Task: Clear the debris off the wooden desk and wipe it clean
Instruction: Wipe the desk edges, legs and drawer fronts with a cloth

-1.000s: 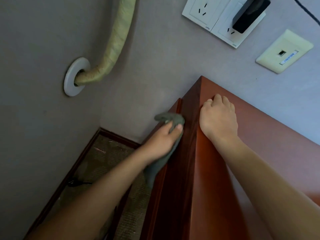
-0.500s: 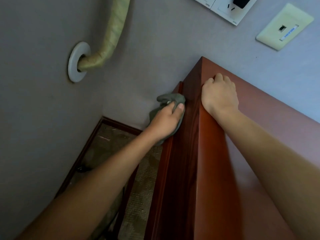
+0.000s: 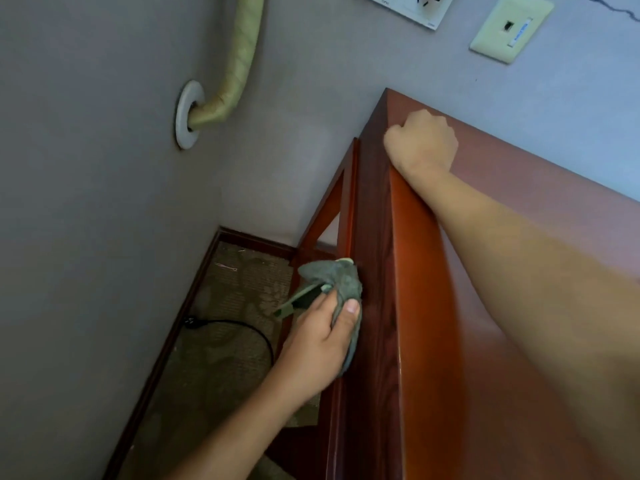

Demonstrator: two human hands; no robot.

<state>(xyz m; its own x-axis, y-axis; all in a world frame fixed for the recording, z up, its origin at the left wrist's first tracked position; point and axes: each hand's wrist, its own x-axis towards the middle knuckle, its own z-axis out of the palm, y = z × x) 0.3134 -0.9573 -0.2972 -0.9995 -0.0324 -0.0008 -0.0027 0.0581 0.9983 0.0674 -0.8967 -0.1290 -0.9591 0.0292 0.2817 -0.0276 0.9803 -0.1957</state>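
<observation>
Cut off at the top edge: a white socket plate (image 3: 408, 8), only its lower part in view, whatever is plugged in too clipped to name. Beige wall jack (image 3: 510, 29) at about one o'clock of the frame, label unreadable. Blurred at three to five o'clock: the right forearm, swallowing much of the surface (image 3: 519, 188). Underside of the desk hidden; only a slanted brace and a sliver of pale wall glimpsed through the gap at its far end.

Right hand (image 3: 420, 142) up at one o'clock near the far corner, knuckles up, fingers curled under, fist planted on the top edge. Nothing seen inside that grip; fingertips out of sight beneath the hand.

Left hand (image 3: 320, 337) low at six o'clock, grip clenched round a grey-green cloth (image 3: 341, 280), thumb laid flat on the fabric, pressing it against the dark side panel (image 3: 374, 271) of the desk. Cloth bunched at twelve o'clock of the hand, spilling past the thumb tip, with a flat strip of it poking out toward nine o'clock. Remaining fingers mostly hidden behind the wad.

Down at seven o'clock, patterned carpet (image 3: 221, 341) with a black cable (image 3: 242, 325) looping across it, small pale scraps near the skirting too tiny to identify. Wrapped pipe (image 3: 239, 64) at eleven o'clock entering a white wall collar (image 3: 185, 116).
</observation>
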